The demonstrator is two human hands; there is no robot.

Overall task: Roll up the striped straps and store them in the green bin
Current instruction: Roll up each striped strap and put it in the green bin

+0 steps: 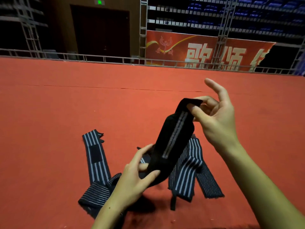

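Mid-frame, strap (175,134) held up off red floor (49,113), dark side showing, one pale stripe. Top end pinched by right hand (214,119), thumb and curled fingers (206,100); index pointing free. Lower end gripped in left hand (137,176). Below, more striped straps (186,169) heaped on floor, partly hidden behind hands. Lone strap (96,156) lower left. Green bin not in view.

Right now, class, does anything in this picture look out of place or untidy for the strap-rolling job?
Yes. Several striped straps lie unrolled in a loose, overlapping heap on the red floor, one stretched out to the left. No green bin is in view. The hands, left and right, hold one strap up, unrolled.
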